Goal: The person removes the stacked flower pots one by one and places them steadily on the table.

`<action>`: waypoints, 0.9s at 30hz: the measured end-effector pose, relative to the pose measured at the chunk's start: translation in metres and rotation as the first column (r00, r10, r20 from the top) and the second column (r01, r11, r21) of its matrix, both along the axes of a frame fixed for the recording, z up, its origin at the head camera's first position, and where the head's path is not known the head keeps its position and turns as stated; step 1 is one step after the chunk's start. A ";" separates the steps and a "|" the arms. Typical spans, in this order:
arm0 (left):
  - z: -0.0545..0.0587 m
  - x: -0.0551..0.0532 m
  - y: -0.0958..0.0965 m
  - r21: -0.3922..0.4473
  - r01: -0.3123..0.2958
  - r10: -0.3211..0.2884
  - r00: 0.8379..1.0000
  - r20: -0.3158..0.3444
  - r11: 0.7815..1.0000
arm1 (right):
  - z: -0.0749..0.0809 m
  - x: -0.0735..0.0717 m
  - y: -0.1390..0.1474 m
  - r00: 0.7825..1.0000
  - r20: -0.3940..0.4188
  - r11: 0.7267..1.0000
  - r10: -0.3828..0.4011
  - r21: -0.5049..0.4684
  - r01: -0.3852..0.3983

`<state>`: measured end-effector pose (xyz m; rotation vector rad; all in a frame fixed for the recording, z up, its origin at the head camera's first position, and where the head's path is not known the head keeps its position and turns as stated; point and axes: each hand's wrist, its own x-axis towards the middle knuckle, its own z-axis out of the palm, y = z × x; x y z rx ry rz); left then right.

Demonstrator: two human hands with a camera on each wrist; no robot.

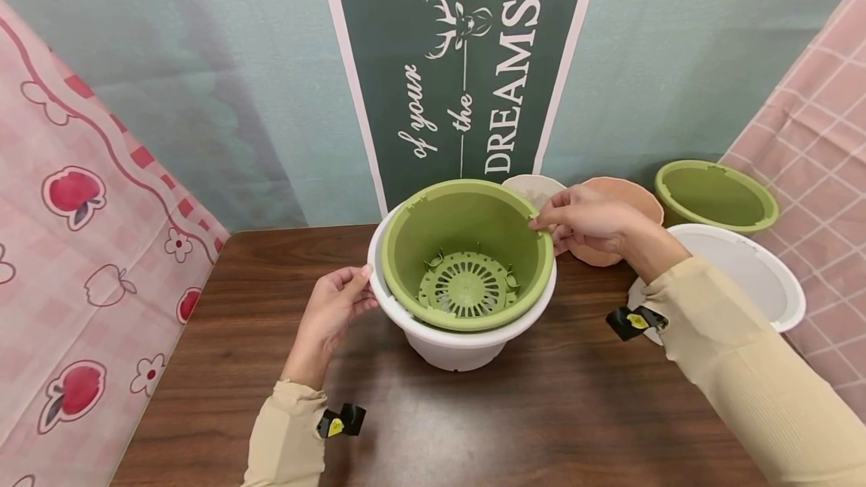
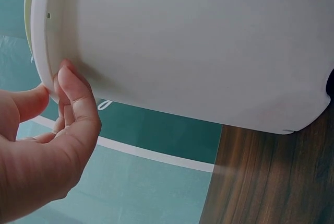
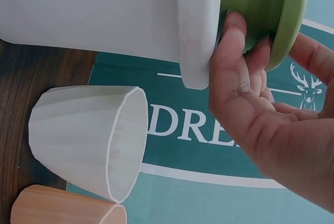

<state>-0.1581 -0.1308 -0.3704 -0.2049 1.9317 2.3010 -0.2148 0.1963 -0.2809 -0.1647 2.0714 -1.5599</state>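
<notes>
A green plastic flowerpot (image 1: pixel 467 198) with a slotted base sits partly inside a larger white flowerpot (image 1: pixel 456 352), its rim standing above the white one. With thumb and fingers, my left hand (image 1: pixel 334 303) pinches the white pot's rim on the left; the left wrist view shows the thumb outside and fingers curled under that rim (image 2: pixel 43 41). On the other side my right hand (image 1: pixel 588 220) grips the green pot's rim. In the right wrist view its fingers are curled beneath the green rim (image 3: pixel 292 20), close to the white pot's edge.
Behind my right hand stand a small white pot (image 1: pixel 531 185) and a peach pot (image 1: pixel 625 198). Farther right are another green pot (image 1: pixel 717 198) and a white oval pot (image 1: pixel 731 261). Printed cloths hang around the brown wooden table (image 1: pixel 271 367).
</notes>
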 end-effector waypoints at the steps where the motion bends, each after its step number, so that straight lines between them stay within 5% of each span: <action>1: 0.000 0.000 0.000 0.003 0.000 0.000 1.000 -0.001 1.000 | 0.000 0.000 -0.001 1.000 0.004 1.000 -0.006 0.001 0.006; 27: 0.000 -0.001 -0.001 0.025 0.015 -0.015 1.000 0.001 1.000 | 0.019 -0.008 -0.002 0.994 0.110 0.997 0.028 -0.080 -0.020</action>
